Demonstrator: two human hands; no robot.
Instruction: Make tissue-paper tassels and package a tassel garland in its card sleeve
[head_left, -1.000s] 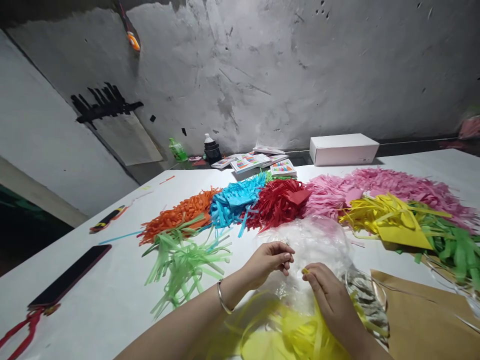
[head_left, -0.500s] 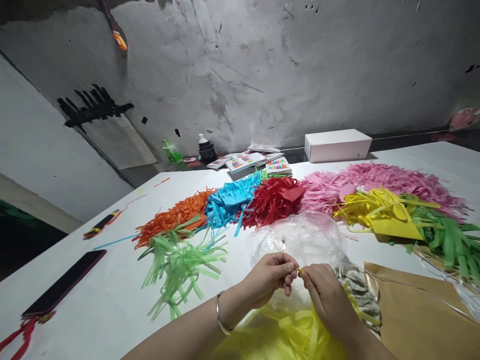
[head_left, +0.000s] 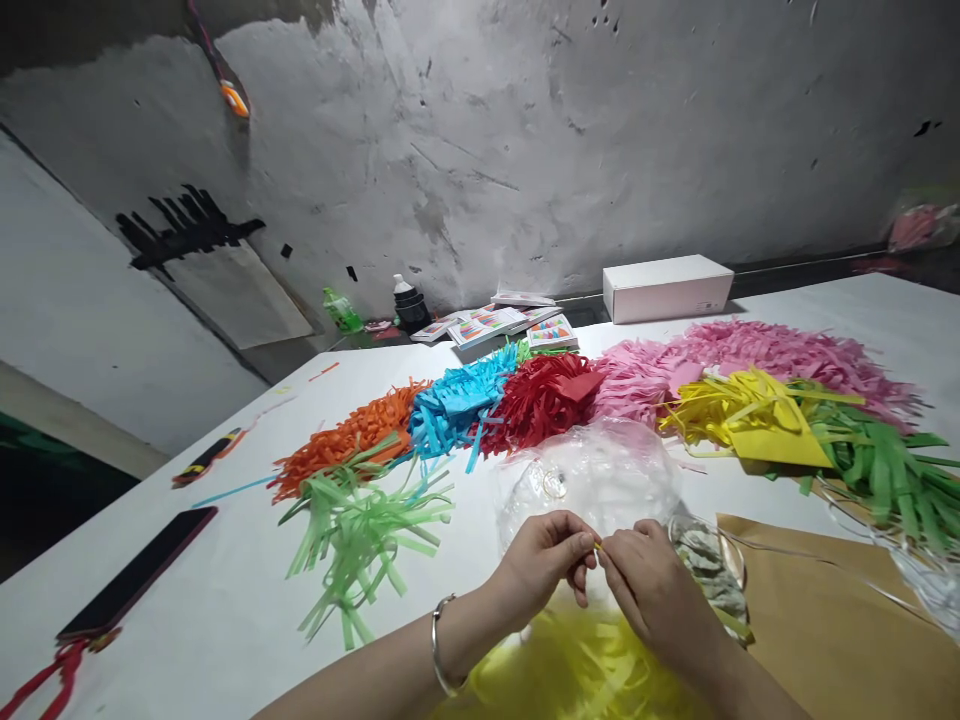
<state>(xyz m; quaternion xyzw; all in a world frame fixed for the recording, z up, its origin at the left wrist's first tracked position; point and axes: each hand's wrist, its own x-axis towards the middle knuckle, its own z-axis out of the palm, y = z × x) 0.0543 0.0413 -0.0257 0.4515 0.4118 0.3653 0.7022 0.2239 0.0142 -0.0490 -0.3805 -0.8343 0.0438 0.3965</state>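
Note:
My left hand (head_left: 546, 560) and my right hand (head_left: 654, 590) meet at the fingertips near the table's front edge, both pinching a small yellow strip end (head_left: 598, 546). Below them lies a bundle of yellow paper fringe (head_left: 577, 670). Just behind the hands sits a crumpled clear plastic bag (head_left: 600, 475). A silver bangle (head_left: 439, 645) rings my left wrist. How the yellow strip joins the fringe is hidden by my hands.
Heaps of cut paper fringe line the white table (head_left: 225, 600): light green (head_left: 360, 530), orange (head_left: 345, 435), blue (head_left: 457, 400), red (head_left: 544, 395), pink (head_left: 750, 355), yellow (head_left: 750, 415), green (head_left: 877, 465). Brown paper (head_left: 840, 620) lies right. A phone (head_left: 139, 575) lies left; a white box (head_left: 666, 287) and colourful cards (head_left: 502, 325) stand by the wall.
My hands came together from a small gap until both pinch the yellow strip end. The view shifted slightly, and the yellow fringe now lies lower under my hands.

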